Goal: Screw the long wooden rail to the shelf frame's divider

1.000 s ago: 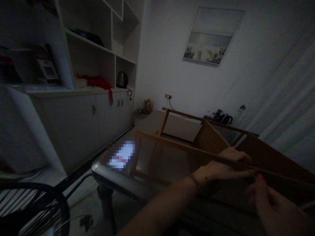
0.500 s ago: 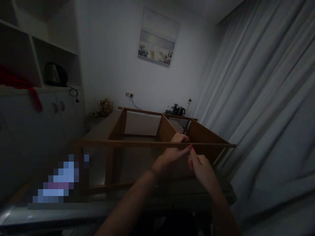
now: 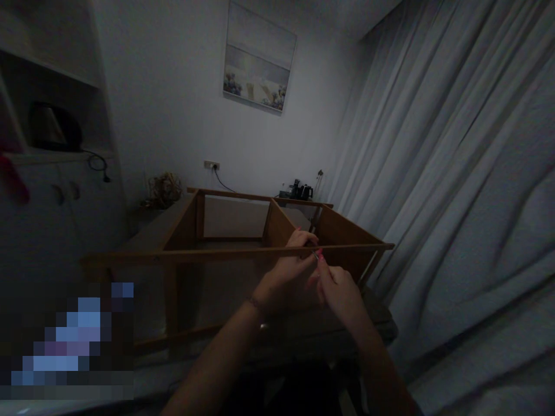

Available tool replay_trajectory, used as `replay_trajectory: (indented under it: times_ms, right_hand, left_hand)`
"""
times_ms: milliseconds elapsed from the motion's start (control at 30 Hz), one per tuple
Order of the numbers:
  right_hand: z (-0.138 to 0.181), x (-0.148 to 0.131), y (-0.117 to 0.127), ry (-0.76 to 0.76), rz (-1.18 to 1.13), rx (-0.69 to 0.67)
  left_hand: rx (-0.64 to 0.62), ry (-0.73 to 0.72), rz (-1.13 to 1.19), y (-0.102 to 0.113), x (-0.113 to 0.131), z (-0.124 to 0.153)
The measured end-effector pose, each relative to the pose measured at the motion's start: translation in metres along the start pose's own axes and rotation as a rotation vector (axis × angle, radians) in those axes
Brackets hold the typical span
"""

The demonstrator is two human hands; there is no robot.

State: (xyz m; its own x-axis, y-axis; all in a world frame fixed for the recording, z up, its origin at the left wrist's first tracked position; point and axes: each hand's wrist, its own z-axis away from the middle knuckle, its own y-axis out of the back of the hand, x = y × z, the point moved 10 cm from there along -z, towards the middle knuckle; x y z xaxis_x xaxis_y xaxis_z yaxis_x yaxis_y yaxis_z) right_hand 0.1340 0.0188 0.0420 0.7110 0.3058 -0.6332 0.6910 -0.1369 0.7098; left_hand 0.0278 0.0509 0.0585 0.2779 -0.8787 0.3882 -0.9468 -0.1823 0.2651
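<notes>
A brown wooden shelf frame (image 3: 208, 254) lies on its side on a table in a dim room. My left hand (image 3: 291, 267) curls over the frame's near top rail where the middle divider (image 3: 273, 226) meets it. My right hand (image 3: 336, 289) is just right of it, fingers pinched round a thin metal tool (image 3: 315, 255) whose tip touches the rail. The tool is small and dark, so I cannot make out its kind.
Grey curtains (image 3: 455, 173) fill the right side. A white cabinet with a dark kettle (image 3: 54, 128) stands at the left. A picture (image 3: 259, 58) hangs on the far wall above a wall socket (image 3: 211, 166). Small dark items (image 3: 299, 189) sit behind the frame.
The view has swung right, from the cabinet side towards the curtains. Both hands stay at the same spot on the rail, with the right hand now close up against the left.
</notes>
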Motion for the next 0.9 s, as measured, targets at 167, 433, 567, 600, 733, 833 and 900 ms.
replay_trajectory:
  times_ms: [167, 433, 567, 600, 733, 833, 900]
  right_hand:
    - [0.008, -0.015, 0.005, 0.097, -0.107, 0.058]
    - [0.011, 0.065, 0.012, 0.128, -0.296, 0.221]
    - [0.006, 0.113, -0.021, 0.228, -0.156, 0.178]
    - [0.004, 0.121, -0.03, 0.244, -0.146, 0.168]
    - [-0.002, 0.141, -0.061, 0.304, -0.122, 0.125]
    - [-0.002, 0.151, -0.074, 0.322, -0.103, 0.099]
    - [-0.001, 0.157, -0.079, 0.319, -0.084, 0.098]
  left_hand:
    - [-0.078, 0.004, -0.031, -0.003, 0.0, -0.003]
    - [0.057, 0.072, -0.098, 0.024, 0.005, 0.029]
    - [-0.011, 0.355, -0.342, 0.044, -0.009, 0.099]
    - [-0.055, 0.388, -0.409, 0.046, -0.009, 0.118]
    - [-0.191, 0.439, -0.695, 0.057, -0.007, 0.179]
    - [-0.248, 0.478, -0.881, 0.068, -0.009, 0.205]
    - [-0.29, 0.509, -0.942, 0.073, -0.011, 0.214]
